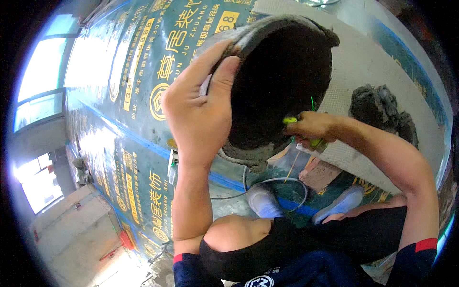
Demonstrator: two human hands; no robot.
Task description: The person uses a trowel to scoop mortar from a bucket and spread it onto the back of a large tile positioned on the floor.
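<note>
A dark bucket (pixel 246 155) is tilted with its mouth toward me, its rim and inner wall coated in grey mortar. My left hand (pixel 203 105) is closed on the left side of its rim, thumb over the edge. At the bucket's lower right, my right hand (pixel 318 126) is closed round a yellow-green handle (pixel 289 120). The working end of this tool is lost against the dark bucket, so its kind does not show. To the right, a lump of wet grey mortar (pixel 377 107) sits on a pale textured tile (pixel 344 71).
Printed green protective sheeting (pixel 143 91) with blue tape seams covers the floor. Near my shoes (pixel 264 201) lie a reddish brick-like block (pixel 319 176) and a looped grey cable (pixel 306 191). Windows (pixel 40 71) stand at the far left. A red object (pixel 126 240) is at lower left.
</note>
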